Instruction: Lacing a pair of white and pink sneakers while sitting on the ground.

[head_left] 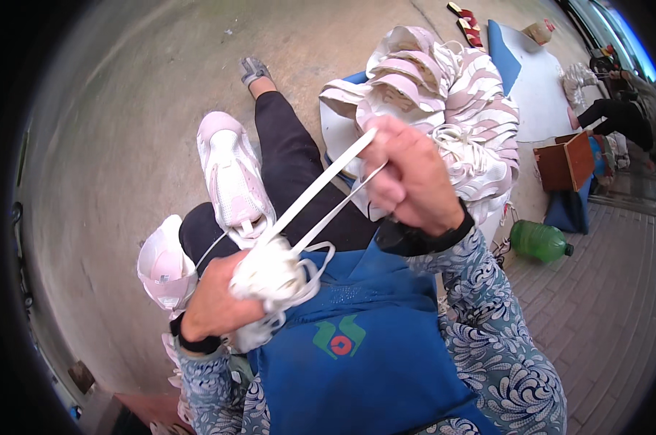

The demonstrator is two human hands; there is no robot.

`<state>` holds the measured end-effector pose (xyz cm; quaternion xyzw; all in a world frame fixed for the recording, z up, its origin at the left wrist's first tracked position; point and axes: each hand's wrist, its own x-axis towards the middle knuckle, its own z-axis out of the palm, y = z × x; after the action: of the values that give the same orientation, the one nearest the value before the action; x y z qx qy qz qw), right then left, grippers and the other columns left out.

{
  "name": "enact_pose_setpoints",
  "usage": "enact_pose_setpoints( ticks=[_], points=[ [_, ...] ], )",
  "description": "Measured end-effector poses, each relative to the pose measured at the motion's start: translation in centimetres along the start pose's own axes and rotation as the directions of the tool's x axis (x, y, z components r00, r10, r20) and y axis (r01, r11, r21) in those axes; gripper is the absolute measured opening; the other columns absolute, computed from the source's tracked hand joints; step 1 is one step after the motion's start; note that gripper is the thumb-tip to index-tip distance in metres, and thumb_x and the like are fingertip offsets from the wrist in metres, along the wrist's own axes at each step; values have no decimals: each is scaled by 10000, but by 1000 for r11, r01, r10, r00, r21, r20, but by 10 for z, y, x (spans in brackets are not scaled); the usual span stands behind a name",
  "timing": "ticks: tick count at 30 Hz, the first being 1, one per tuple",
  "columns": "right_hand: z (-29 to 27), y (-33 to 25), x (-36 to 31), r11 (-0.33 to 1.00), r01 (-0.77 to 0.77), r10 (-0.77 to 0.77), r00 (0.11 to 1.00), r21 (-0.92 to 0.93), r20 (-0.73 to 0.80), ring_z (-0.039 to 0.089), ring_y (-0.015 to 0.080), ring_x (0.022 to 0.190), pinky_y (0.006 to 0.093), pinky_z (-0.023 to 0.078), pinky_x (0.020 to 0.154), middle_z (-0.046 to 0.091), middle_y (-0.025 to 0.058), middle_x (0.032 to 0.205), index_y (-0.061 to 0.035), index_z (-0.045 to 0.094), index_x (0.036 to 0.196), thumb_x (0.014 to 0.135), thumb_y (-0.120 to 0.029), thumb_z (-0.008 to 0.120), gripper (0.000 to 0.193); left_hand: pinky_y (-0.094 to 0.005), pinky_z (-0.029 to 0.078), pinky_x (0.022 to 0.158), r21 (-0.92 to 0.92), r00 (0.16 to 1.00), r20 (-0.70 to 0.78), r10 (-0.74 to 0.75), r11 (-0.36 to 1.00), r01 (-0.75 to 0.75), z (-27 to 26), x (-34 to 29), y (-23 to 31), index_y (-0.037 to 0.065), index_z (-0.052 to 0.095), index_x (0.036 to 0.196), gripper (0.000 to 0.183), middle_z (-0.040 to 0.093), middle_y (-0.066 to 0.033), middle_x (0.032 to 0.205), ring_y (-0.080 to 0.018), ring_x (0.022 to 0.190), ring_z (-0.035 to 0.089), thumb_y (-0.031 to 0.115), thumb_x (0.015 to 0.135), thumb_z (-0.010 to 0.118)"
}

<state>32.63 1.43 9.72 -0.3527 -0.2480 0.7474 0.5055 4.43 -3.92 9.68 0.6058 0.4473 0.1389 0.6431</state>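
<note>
A thick bundle of white shoelaces (273, 274) is gripped in my left hand (223, 303), loose loops hanging from it above the blue apron (371, 362). My right hand (413, 177) is closed on a white shoelace (320, 183), raised to the right. Two strands run taut between the bundle and this hand. Beyond my left hand, a pink and white shoe upper (230, 170) lies by my leg, toe pointing away. Another pink and white upper (167, 264) stands left of my knee, its opening showing.
A large pile of pink and white shoe uppers (480, 109) rises on the right. Past it are a green plastic bottle (538, 241), a brown wooden box (565, 163) and red sandals (469, 27). Another person (625, 116) sits at the far right.
</note>
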Motion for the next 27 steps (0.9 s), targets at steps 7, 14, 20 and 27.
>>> enact_pose_setpoints(
  ticks=[7, 14, 20, 27],
  points=[
    [-72, -86, 1, 936, 321, -312, 946, 143, -85, 372, 16, 476, 178, 332, 464, 414, -38, 618, -28, 504, 820, 929, -9, 447, 124, -286, 511, 708, -80, 877, -301, -375, 926, 369, -83, -166, -66, 12, 616, 1009, 275, 654, -60, 878, -124, 775, 627, 117, 767, 696],
    [-130, -146, 6, 646, 761, -634, 500, -51, -590, 554, 206, 640, 325, 519, 739, 543, 82, 712, -3, 499, 797, 779, 86, 501, 92, -311, 503, 730, 13, 519, -810, -274, 876, 482, -110, -186, -104, 16, 607, 1021, 223, 640, -74, 924, -164, 817, 627, 114, 822, 624],
    [-67, -115, 36, 762, 632, -646, 726, -140, -234, 549, 158, 577, 378, 552, 634, 467, 24, 734, -49, 498, 805, 851, -56, 482, 49, -336, 492, 798, 300, 791, -603, 98, 947, 111, -59, -70, -26, 15, 613, 1066, 249, 640, -87, 997, -208, 879, 630, 110, 838, 582],
    [56, -96, 69, 749, 552, -520, 833, -367, 191, 593, 113, 525, 249, 522, 469, 525, 28, 680, 7, 546, 979, 921, -99, 493, 132, -412, 502, 763, 154, 942, 63, 329, 929, -335, 92, 76, 38, 18, 587, 1098, 370, 654, -204, 961, -368, 858, 649, 217, 788, 617]
  ],
)
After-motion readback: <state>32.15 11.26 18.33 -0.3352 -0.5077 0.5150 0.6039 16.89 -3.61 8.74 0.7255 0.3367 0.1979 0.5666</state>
